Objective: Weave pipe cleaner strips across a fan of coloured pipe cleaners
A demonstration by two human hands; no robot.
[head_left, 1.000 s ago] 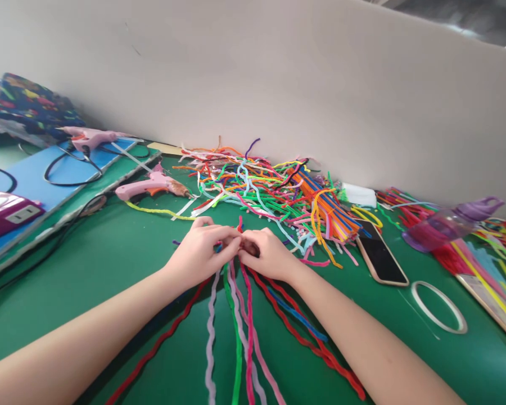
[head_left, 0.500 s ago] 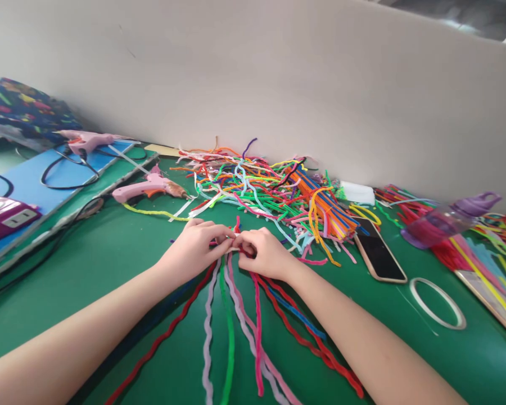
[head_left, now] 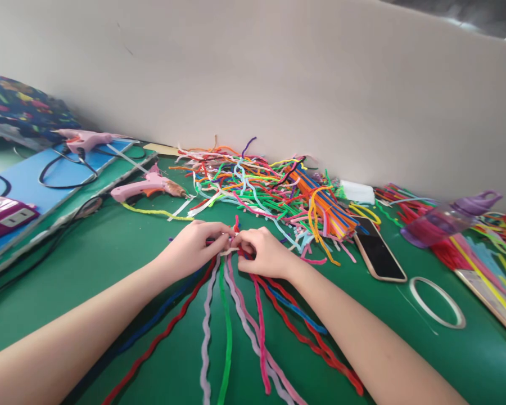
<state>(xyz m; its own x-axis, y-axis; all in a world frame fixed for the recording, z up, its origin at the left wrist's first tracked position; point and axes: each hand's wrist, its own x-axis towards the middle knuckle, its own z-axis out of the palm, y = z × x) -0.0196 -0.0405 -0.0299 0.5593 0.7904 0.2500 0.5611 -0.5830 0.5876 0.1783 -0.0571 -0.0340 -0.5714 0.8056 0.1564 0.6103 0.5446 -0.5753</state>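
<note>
Both hands meet over a fan of wavy pipe cleaners at the middle of the green table [head_left: 122,253]. My left hand [head_left: 194,244] pinches at their gathered end, thumb and forefinger together. Touching the same spot from the right, my right hand [head_left: 265,253] has its fingers curled in. A pale strand [head_left: 229,251] runs across between the fingertips. Toward me spread a red pipe cleaner [head_left: 168,336], a lilac one [head_left: 206,332], a green one [head_left: 226,337], a hot pink one [head_left: 261,343] and a blue one [head_left: 297,310]. The fingers hide the joining point.
Behind the hands lies a heap of coloured pipe cleaners [head_left: 253,185] against a pale partition [head_left: 253,73]. Pink glue guns [head_left: 147,185] and a purple power strip [head_left: 8,216] stand left. At right are a phone [head_left: 379,253], a tape ring [head_left: 413,289] and a purple bottle [head_left: 438,222].
My left hand has shifted slightly left from my right fingertips, uncovering the pale strand. The hot pink pipe cleaner has swung right, and the green one's lower end has moved left.
</note>
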